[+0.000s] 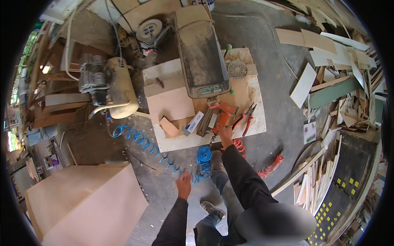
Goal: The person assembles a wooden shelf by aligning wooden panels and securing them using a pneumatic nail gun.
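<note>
Dark sleeves (246, 176), orange nail gun (223, 118), nose leftward, handle slanting toward person (234, 209)

Large pale box-shaped wooden piece (98, 207): stands lower left. Round grey perforated disc (237, 69): lies upper centre. White, brown and green board offcuts (334, 92): lie heaped right.

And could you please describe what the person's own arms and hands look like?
Both arms wear long, plain, dark, near-black fabric sleeves, the left sleeve and the right sleeve each reaching about to the wrist. The left hand and right hand are bare, with no gloves; finer details are too small to tell.
</note>
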Available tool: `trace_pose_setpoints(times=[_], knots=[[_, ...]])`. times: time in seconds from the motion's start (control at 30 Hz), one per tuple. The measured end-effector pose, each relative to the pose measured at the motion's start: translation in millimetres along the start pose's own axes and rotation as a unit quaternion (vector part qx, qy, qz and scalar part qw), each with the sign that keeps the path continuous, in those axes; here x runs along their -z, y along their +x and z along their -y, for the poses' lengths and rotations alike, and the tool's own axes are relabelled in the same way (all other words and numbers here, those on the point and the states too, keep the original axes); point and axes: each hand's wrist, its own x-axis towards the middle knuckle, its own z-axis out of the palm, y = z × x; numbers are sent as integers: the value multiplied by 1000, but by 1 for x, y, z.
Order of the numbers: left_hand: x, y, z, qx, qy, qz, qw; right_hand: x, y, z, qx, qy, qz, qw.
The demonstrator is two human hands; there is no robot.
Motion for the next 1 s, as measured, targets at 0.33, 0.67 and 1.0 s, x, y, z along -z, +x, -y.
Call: trace_pose_setpoints(times=[0.33,0.67,1.0], knots=[[-105,202,-71,-237,414,103,873,2,-49,36,-84,35,163,982],[-133,235,-73,-145,512,85,842,29,-67,36,29,65,226,971],[-87,207,-104,-153,49,-52,986,138,-134,34,-126,391,261,874]])
